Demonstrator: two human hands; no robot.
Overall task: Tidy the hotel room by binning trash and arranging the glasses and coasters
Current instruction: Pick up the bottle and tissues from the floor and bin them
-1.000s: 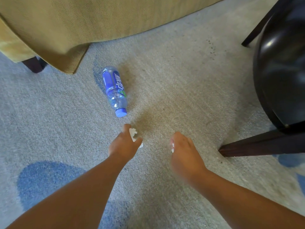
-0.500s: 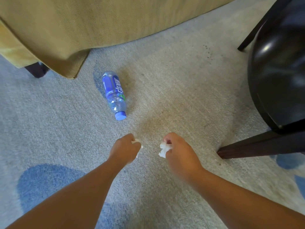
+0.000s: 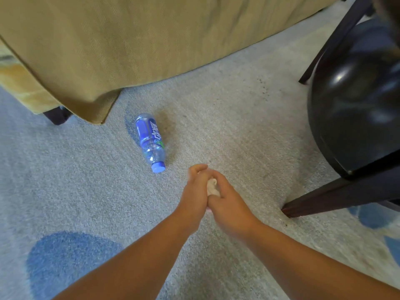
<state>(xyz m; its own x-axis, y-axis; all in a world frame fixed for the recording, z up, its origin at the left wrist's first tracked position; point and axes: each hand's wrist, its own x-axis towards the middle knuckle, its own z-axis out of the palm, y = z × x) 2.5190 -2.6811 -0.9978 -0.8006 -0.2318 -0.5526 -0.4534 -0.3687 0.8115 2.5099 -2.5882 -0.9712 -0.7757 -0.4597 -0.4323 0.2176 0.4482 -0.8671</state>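
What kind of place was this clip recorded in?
Probably a hotel room or bedroom, though that is not certain. A tan fabric skirt of a bed or sofa hangs to grey carpet with blue patches, and a dark chair stands at right.

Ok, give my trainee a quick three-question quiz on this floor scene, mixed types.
1. True or false: the plastic bottle lies on its side on the carpet.
2. The white paper wad is: a) loose on the carpet, b) pressed between the left hand and right hand, c) under the bottle.
3. Fill in: the bottle's cap is ___.
Key: 1 true; 2 b; 3 blue.
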